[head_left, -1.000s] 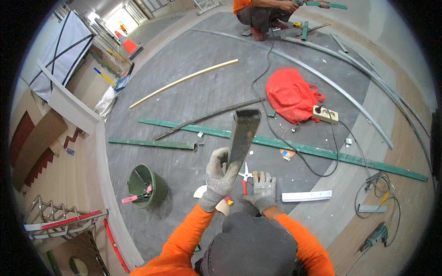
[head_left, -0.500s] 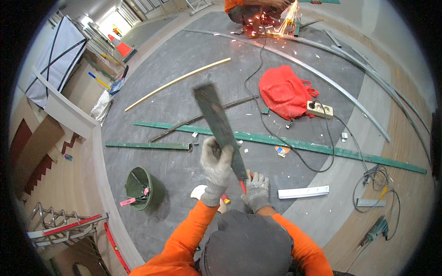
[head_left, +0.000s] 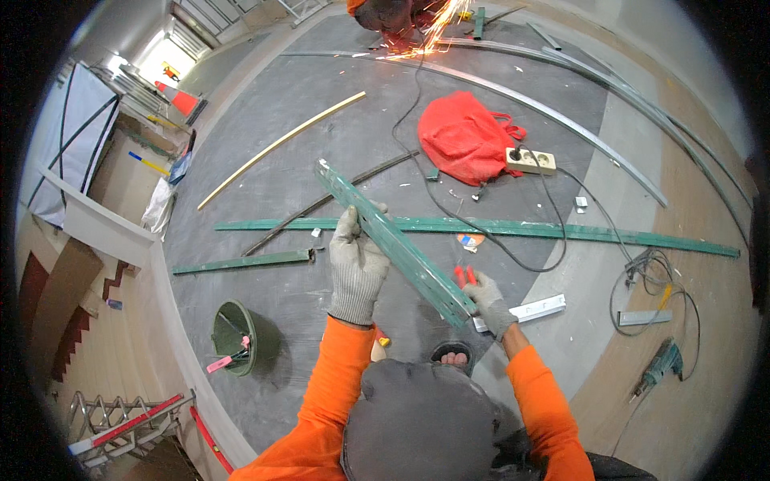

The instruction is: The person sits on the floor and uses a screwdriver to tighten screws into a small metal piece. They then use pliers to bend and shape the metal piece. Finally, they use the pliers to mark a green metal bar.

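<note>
1. My left hand (head_left: 357,268), in a grey knit glove, is wrapped shut around the short green metal channel strip (head_left: 393,240) near its middle.
2. My right hand (head_left: 489,301), also gloved, pinches the strip's lower end; red-handled snips (head_left: 464,276) lie against that hand, and I cannot tell whether it also grips them.
3. The strip is held tilted above the grey floor (head_left: 321,160), its upper end pointing away to the left.
4. Beyond the strip a long green metal rail (head_left: 609,234) lies flat on the floor.
5. Further beyond the strip sits a red cloth bag (head_left: 465,136).
6. Left of the strip stands a green bucket (head_left: 234,337).
</note>
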A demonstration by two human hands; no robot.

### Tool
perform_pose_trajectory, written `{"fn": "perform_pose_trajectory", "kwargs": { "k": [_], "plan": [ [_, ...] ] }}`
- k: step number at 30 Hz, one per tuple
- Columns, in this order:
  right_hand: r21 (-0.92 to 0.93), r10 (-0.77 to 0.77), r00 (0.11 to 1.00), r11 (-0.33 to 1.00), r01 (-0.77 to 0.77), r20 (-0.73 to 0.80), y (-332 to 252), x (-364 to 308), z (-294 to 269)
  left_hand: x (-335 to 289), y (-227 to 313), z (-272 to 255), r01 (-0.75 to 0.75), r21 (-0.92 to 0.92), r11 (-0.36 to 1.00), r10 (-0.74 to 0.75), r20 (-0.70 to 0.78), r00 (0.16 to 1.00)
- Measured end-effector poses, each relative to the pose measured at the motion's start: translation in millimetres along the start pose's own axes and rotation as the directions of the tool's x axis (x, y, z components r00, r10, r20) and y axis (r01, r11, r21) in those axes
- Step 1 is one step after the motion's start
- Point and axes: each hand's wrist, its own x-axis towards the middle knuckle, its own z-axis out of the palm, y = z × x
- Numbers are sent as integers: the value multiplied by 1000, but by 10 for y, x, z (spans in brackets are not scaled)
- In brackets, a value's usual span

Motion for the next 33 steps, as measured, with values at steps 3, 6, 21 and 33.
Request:
{"fn": "perform_pose_trajectory", "kwargs": {
  "k": [3,6,21,33],
  "plan": [
    [635,-123,981,773,2,147,-163,-112,-265,97,-102,-40,62,-97,993,-63,-10,998],
    [803,-229,963,595,24,141,-525,-358,-345,157,-181,-91,100,-190,977,-121,-100,988],
    [827,-455,886,529,188,89,-1119,-741,-245,202,-358,-206,357,-520,776,-380,67,923],
    [783,-455,885,585,209,103,-1133,-774,-330,192,-346,-150,269,-697,665,-413,-43,910]
  ]
}}
